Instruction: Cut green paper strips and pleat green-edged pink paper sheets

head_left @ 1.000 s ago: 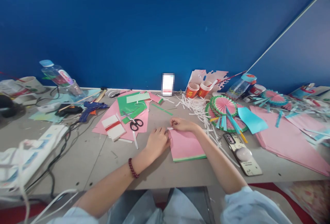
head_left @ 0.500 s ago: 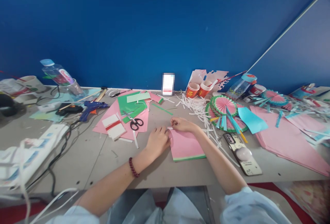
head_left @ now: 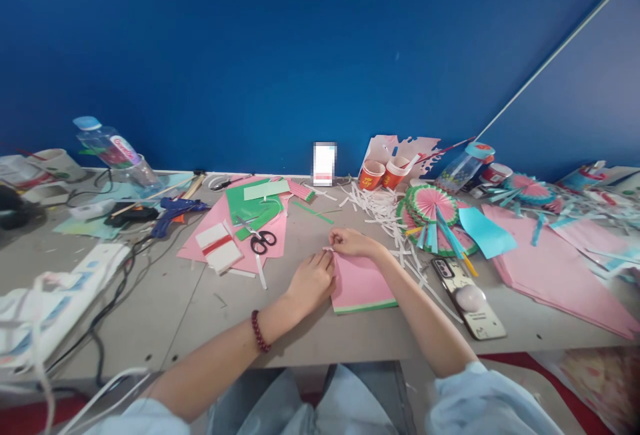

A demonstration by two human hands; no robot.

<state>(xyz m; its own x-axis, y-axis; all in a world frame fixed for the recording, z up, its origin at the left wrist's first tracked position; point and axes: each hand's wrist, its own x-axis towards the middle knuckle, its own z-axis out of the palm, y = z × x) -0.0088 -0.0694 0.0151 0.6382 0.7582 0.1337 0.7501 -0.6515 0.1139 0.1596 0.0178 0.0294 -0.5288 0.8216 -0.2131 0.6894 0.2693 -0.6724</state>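
Note:
A pink sheet of paper (head_left: 364, 283) with a green strip along its near edge lies flat in front of me. My left hand (head_left: 314, 280) is at its left side, fingers bent and pressed together over the edge near the far corner. At that same far left corner my right hand (head_left: 349, 241) is closed in a pinch on the paper's far edge, its forearm crossing over the sheet. A small pale fold shows between the two hands; the fingertips are partly hidden.
Black-handled scissors (head_left: 263, 241) lie on green and pink paper to the left, beyond a glue gun (head_left: 177, 213). White paper strips (head_left: 383, 208), red paper cups (head_left: 373, 175), a watermelon-coloured paper fan (head_left: 434, 208) and a phone (head_left: 470, 298) are on the right.
My left hand has shifted slightly right and nearer to me along the paper's left edge. The right hand stays pinched at the far corner. The view has turned very slightly.

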